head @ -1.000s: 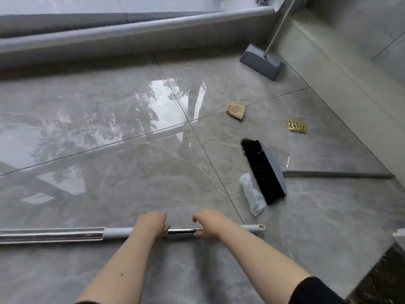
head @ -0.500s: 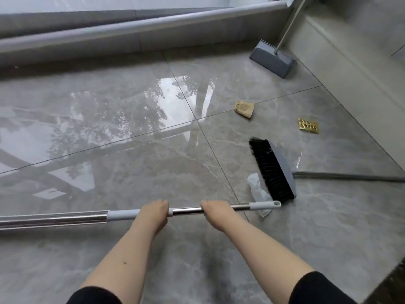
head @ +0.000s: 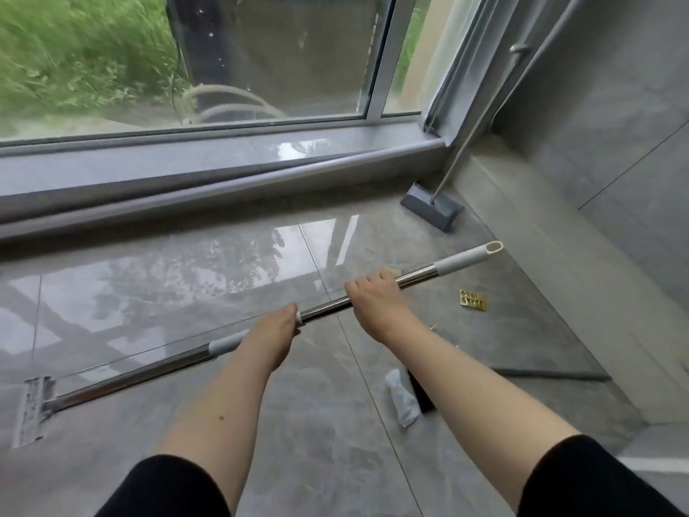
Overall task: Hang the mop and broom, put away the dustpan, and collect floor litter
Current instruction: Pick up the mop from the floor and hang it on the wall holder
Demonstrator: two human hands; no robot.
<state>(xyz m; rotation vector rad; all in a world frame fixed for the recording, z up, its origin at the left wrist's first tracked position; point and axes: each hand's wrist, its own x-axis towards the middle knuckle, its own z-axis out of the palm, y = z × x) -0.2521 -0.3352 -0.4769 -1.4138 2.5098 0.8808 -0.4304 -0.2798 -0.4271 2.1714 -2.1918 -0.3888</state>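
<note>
Both my hands grip the mop [head: 328,311] by its shiny metal handle. My left hand [head: 276,330] holds it lower down and my right hand [head: 376,300] higher up. The handle's grey end points up to the right, and the flat mop head [head: 33,408] rests on the floor at the far left. The broom lies on the floor under my right forearm: only a bit of its black bristles [head: 421,397] and its dark handle [head: 551,375] show. The grey dustpan [head: 432,207] stands in the far corner, its long handle leaning against the wall.
Litter lies on the glossy grey tiles: a crumpled white tissue [head: 402,401] beside the bristles, a gold blister pack [head: 472,299] to the right, and a brown scrap [head: 393,271] mostly hidden behind the mop handle. A low window ledge [head: 223,158] runs across the back; a tiled wall stands right.
I have lifted the mop handle off the floor and tilted its free end up to the right. My view has risen, so the window and the mop head show and my right arm covers the broom.
</note>
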